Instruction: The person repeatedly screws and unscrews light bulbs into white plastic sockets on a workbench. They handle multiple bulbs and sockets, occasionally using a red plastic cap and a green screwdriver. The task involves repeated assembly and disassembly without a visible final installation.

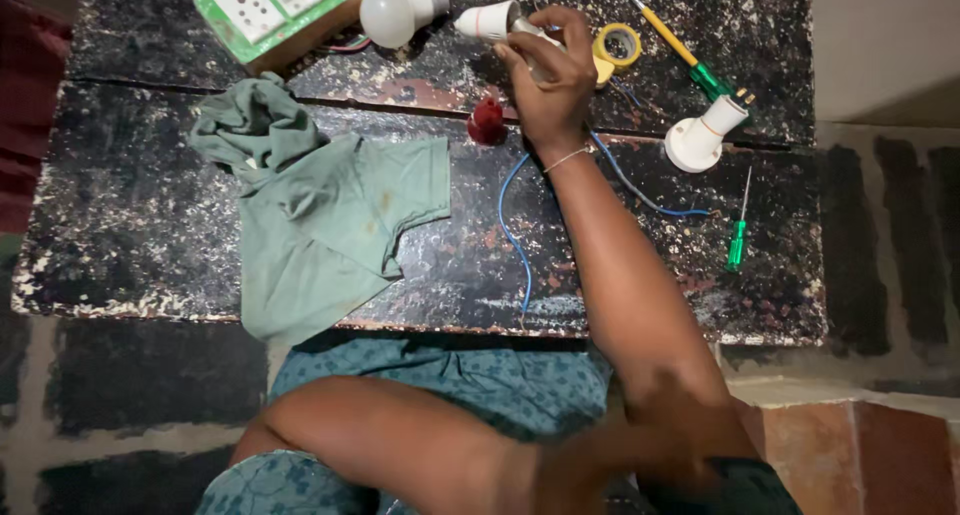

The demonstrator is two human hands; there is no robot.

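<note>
a white lamp holder (pixel 487 21) is seen at the far edge of the worn black table (pixel 140 225), gripped at its rear end by the right hand (pixel 552 80), whose fingers are curled around a part largely hidden beneath them; the holder's open mouth is pointed away from the palm, toward a white bulb (pixel 392 15) lying just beyond it. past the bulb, a green switchboard with white sockets (pixel 280 5) is laid at the table's far corner. just below the hand, near the wrist, a small red piece (pixel 487 123) is set, and a blue wire (pixel 516 240) is trailed from under the wrist toward the near edge. on the other side of the hand, a roll of yellow tape (pixel 617 46) lies just beside the knuckles, followed by a yellow and green screwdriver (pixel 678 45), a second white lamp holder (pixel 705 133) and a small green screwdriver (pixel 739 233). a crumpled green cloth (pixel 310 205) is spread well apart from the hand. the left hand (pixel 560 470) is blurred low in the lap; whether it is open or closed cannot be told.
</note>
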